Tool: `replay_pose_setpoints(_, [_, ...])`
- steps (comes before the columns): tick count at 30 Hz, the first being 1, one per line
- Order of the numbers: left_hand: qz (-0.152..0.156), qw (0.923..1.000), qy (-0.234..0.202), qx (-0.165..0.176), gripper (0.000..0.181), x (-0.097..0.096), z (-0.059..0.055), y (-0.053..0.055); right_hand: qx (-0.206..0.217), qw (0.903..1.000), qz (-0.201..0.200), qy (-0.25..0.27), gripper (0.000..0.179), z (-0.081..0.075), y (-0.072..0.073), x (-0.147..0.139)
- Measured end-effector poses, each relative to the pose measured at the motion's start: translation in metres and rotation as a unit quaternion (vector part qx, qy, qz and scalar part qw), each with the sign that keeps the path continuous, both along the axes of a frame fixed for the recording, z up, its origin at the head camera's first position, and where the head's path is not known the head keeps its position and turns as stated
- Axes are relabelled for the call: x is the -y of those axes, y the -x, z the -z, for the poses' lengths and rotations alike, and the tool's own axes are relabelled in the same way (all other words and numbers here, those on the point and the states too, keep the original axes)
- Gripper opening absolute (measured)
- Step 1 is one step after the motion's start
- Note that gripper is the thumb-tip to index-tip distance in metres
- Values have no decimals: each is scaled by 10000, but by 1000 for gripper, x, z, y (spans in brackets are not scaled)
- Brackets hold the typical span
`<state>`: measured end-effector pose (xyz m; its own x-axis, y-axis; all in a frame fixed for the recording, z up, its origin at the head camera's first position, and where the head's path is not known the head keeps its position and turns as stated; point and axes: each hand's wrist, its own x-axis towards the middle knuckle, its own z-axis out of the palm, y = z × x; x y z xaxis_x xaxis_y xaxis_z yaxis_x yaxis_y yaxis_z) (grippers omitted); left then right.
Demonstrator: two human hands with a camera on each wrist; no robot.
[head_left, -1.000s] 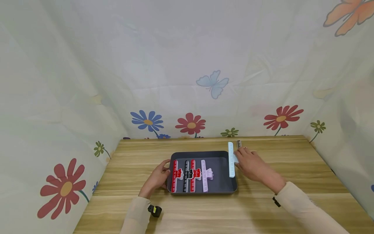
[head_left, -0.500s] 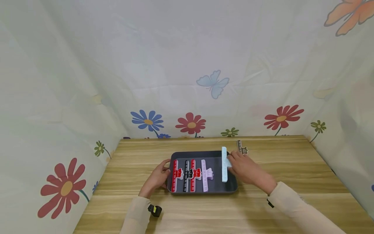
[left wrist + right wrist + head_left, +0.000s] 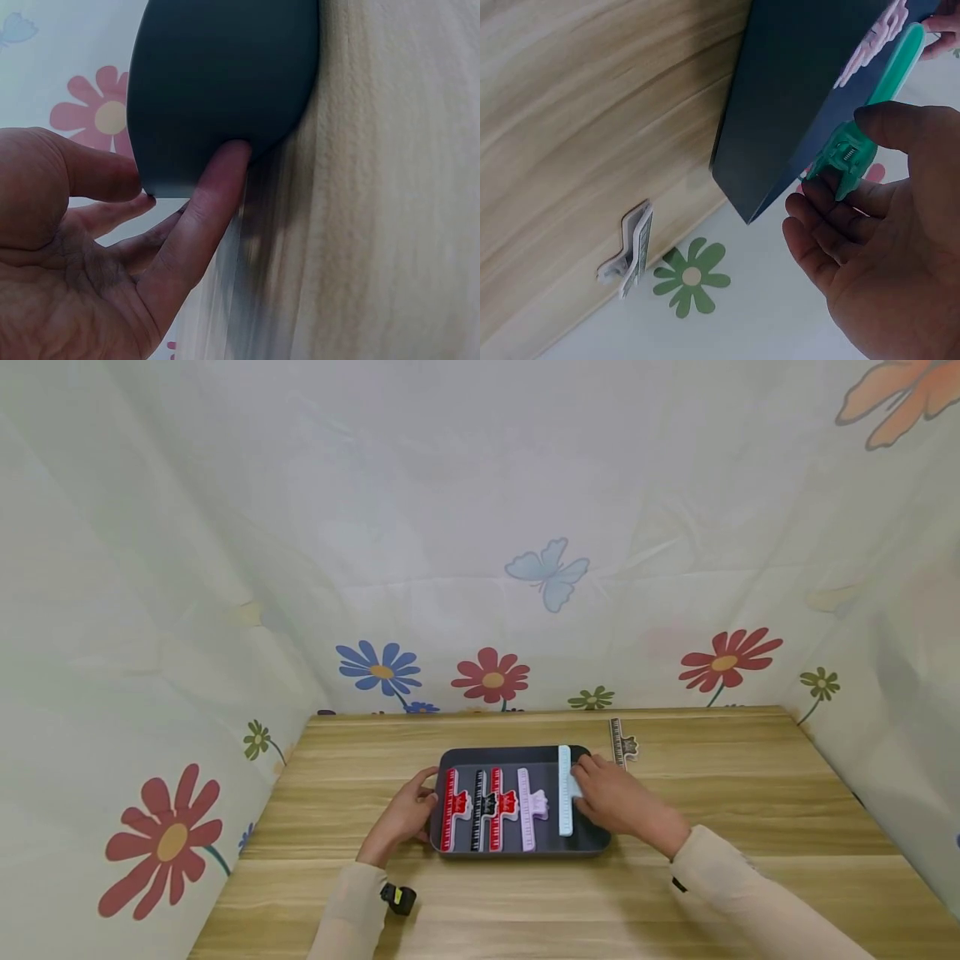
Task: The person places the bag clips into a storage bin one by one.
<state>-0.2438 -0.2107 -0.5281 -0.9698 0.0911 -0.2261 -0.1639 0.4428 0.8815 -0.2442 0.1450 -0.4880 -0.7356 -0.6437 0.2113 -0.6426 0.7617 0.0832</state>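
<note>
My left hand [image 3: 405,814] holds the left side of a dark grey rectangular tray [image 3: 551,837]. In the left wrist view one finger presses the tray's outer wall [image 3: 225,82] and the thumb meets its rim. My right hand [image 3: 615,797] pinches the spring handle of a long light blue clip [image 3: 565,793] with a piano-key pattern, over the tray's right part. That clip [image 3: 892,79] looks green in the right wrist view, its spring showing. Left of it in the tray lie a red clip [image 3: 449,814], a black clip [image 3: 477,818], another red clip [image 3: 496,831] and a lavender clip [image 3: 526,814].
A black piano-key clip [image 3: 618,743] lies on the wooden table [image 3: 487,910], behind the tray's right end. A white curtain [image 3: 420,610] printed with flowers and butterflies surrounds the table at the back and sides.
My right hand has carried the light blue clip leftward from the tray's right edge and lower over the tray's inside. The table's black clip has come into fuller view. My left hand stays put.
</note>
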Motion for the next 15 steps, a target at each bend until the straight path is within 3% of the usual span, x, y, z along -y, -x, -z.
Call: replay_pose_setpoints(15, [-8, 10000, 78, 2, 53, 0, 0, 2, 519, 9985, -1, -177, 41, 14, 6, 12])
